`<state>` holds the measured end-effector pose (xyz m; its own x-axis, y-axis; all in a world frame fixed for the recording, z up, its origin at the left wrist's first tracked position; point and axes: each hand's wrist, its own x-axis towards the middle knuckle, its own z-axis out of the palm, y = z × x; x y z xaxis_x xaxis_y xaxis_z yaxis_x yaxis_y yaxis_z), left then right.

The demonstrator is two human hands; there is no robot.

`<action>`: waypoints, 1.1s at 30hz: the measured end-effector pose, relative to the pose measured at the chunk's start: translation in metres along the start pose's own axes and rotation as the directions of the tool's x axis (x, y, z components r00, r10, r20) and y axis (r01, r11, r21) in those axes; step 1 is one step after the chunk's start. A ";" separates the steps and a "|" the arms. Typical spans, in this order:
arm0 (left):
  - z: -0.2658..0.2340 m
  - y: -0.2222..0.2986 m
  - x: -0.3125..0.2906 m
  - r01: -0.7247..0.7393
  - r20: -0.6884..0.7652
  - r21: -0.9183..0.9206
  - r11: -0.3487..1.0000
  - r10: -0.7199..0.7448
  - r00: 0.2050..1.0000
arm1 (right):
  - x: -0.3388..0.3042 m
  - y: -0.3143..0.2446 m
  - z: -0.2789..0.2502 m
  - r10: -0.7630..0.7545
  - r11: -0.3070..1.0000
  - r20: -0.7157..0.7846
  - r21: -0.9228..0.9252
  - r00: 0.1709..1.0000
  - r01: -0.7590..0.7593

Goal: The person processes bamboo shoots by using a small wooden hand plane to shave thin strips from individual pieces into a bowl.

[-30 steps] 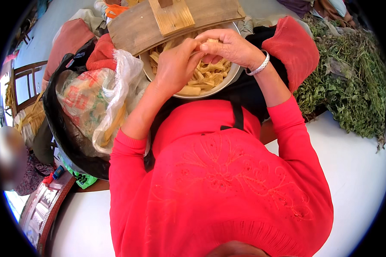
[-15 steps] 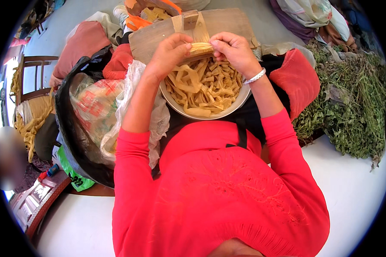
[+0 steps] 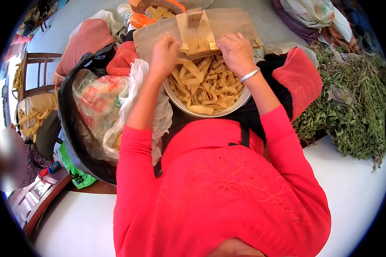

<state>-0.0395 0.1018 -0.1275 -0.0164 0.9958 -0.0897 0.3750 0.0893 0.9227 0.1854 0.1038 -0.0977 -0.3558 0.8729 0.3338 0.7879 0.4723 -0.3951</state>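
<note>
A round white bowl [image 3: 246,99] sits in my lap, filled with yellow-brown dried strips [image 3: 212,88], some curled and long, others short. Over its far rim, my left hand [image 3: 164,55] is closed with a short pale yellow strip piece [image 3: 184,46] poking out by the thumb. Level with it, my right hand [image 3: 236,53], a white braided band on its wrist, pinches another pale piece [image 3: 212,46]. A gap separates the two pieces. Just behind them lies a wooden board [image 3: 240,25] with a lighter wooden upright fixed to it.
Left of the bowl, a black bag [image 3: 68,128] holds clear and white plastic. An orange bag [image 3: 141,19] with yellow pieces stands beyond the board. At right lies a heap of green dried plants [image 3: 343,107]. A wooden chair [image 3: 40,77] and another person are at far left.
My hands have moved apart. The yellow bundle stretched between them before now shows as two separate pieces, one at each hand.
</note>
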 end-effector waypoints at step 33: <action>0.061 0.069 -0.078 0.434 0.513 -0.666 0.607 -0.050 0.857 | -0.047 -0.035 -0.020 0.234 0.935 -0.123 0.299 0.965 -0.189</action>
<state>0.0445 0.0292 -0.0802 0.4428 0.8393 -0.3154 -0.3963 0.4988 0.7708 0.1845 0.0439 -0.0825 -0.0975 0.9373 0.3345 0.6540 0.3137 -0.6884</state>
